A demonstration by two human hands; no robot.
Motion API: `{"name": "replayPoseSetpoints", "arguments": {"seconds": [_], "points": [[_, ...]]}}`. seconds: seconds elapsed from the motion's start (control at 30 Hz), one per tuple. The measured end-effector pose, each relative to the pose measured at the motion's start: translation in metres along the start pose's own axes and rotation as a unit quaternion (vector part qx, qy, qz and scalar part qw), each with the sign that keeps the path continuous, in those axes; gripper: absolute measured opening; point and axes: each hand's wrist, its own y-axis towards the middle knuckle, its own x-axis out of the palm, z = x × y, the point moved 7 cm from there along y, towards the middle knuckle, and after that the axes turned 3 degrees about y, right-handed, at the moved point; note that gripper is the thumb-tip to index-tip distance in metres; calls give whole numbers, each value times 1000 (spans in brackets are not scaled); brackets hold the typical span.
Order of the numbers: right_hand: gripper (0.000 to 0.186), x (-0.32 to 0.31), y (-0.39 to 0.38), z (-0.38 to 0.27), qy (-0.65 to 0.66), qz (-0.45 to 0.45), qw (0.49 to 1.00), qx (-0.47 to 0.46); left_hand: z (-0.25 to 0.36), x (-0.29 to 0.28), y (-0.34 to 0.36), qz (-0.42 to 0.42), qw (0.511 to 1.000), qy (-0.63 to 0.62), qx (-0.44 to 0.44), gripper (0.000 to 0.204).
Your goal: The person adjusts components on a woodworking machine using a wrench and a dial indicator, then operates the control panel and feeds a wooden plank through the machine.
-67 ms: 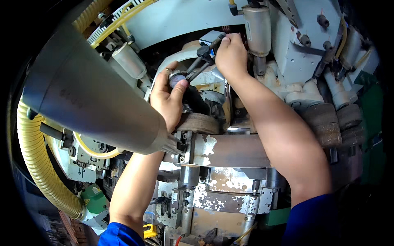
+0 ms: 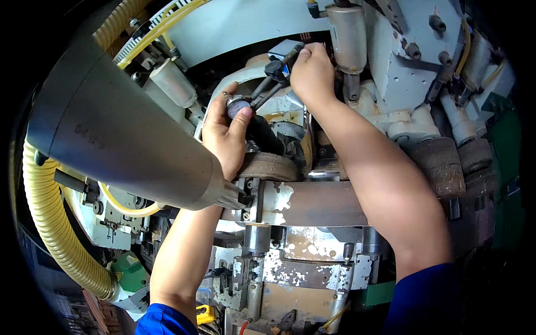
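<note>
A dial indicator [image 2: 239, 108] with a round face sits between the thumb and fingers of my left hand [image 2: 224, 134]. It is joined to a jointed dark stand arm [image 2: 267, 89] with a black clamp knob [image 2: 274, 69] at its bend. My right hand [image 2: 312, 72], fingers curled, grips the upper end of that arm. Behind the arm is a grey and blue block [image 2: 287, 49], partly covered by it. Below the dial indicator stands a worn brown wheel [image 2: 271, 166]; a dark cylindrical part lies behind it.
A large grey cone-shaped duct [image 2: 123, 134] crosses the left side over my left forearm. A yellow ribbed hose [image 2: 56, 223] curves along the far left. Metal cylinders [image 2: 350, 39] hang at upper right, above brown rollers [image 2: 438, 164]. A curved brown plate [image 2: 318, 204] spans the middle.
The whole view has shifted slightly. Both hands keep their grip on the dial indicator and its stand arm, with no other clear change.
</note>
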Motion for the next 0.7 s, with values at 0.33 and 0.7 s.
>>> {"name": "replayPoseSetpoints", "arguments": {"seconds": [0.33, 0.7], "points": [[25, 0, -7, 6, -56, -39, 995, 68, -4, 2, -7, 19, 999, -23, -35, 46], [24, -3, -8, 3, -60, -37, 996, 55, -4, -1, -5, 42, 998, 40, -7, 45]]}}
